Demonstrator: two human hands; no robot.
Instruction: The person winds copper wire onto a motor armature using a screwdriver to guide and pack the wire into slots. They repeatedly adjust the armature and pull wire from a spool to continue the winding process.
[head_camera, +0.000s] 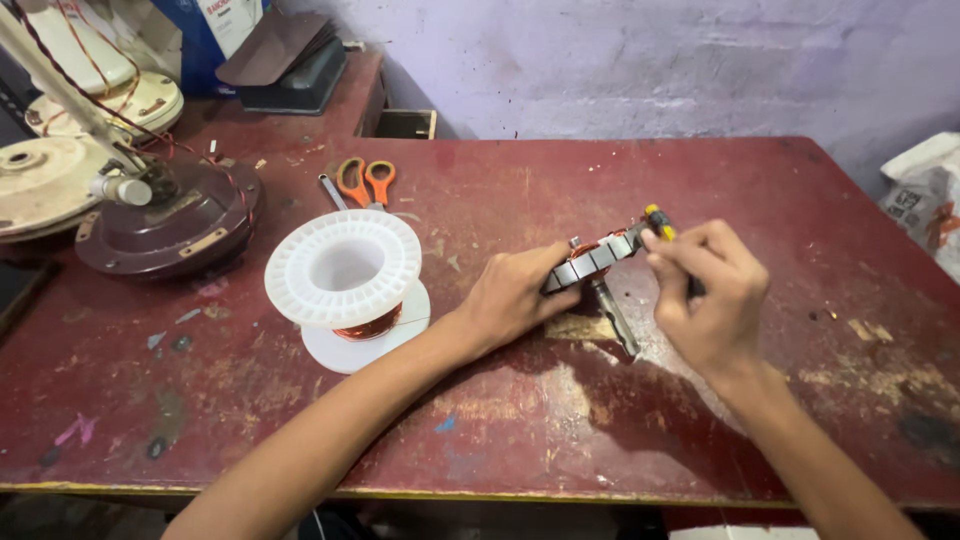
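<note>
In the head view, the left hand (515, 295) is lying near the centre of the worn red wooden tabletop (560, 420), its fingers curled around the grey laminated metal motor stator with copper windings (592, 258) and pinning it just above the surface. The right hand (712, 292), at three o'clock from the stator, is closing its fingers in a loose fist around a small yellow-handled screwdriver (657, 221), whose handle is poking out above the knuckles at about eleven o'clock from the hand; its tip is touching the stator's upper right edge. A slim grey metal tool (617, 322) is lying flat on the tabletop just below the stator, pointing toward five o'clock, between the two hands.

At nine o'clock from the left hand, a white plastic spool with copper wire wound on its core (345, 285) is standing on its lower flange. At twelve o'clock from the spool, orange-handled scissors (365, 182) are resting flat. At the far left, a dark brown round fan motor housing (165, 225) is sitting beside stacked cream-coloured fan parts (45, 180). A white printed sack (925, 195) is showing at the right edge, off the tabletop.
</note>
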